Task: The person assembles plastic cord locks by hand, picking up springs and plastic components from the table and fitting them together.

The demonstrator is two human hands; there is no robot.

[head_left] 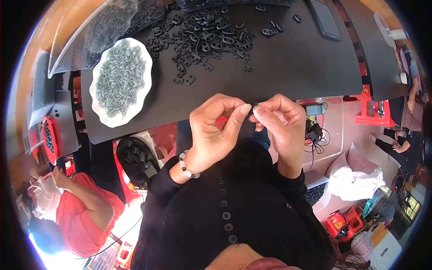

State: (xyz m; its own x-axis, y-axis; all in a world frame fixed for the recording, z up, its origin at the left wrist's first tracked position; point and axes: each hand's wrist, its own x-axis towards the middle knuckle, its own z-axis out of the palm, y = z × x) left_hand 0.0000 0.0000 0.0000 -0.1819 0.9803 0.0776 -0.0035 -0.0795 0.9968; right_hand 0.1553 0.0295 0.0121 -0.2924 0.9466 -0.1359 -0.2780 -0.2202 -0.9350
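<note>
My left hand point(216, 126) and my right hand point(282, 123) meet just off the table's near edge, each closed in a pinch. Between their fingertips is a small black plastic piece point(253, 107), mostly covered, so its exact shape cannot be made out. Beyond them, a loose heap of small black two-holed pieces, which look like cord locks point(216, 46), spreads over the dark table point(297, 67). To the left, a white wavy-rimmed dish point(147, 85) holds a pile of small metal springs point(119, 78).
A clear plastic bag point(108, 29) of black parts lies at the far left. A phone point(325, 20) rests at the far right. Beside my left is a person in a red top point(90, 211). A red stool point(374, 112) and a box of black parts point(316, 192) stand on the right.
</note>
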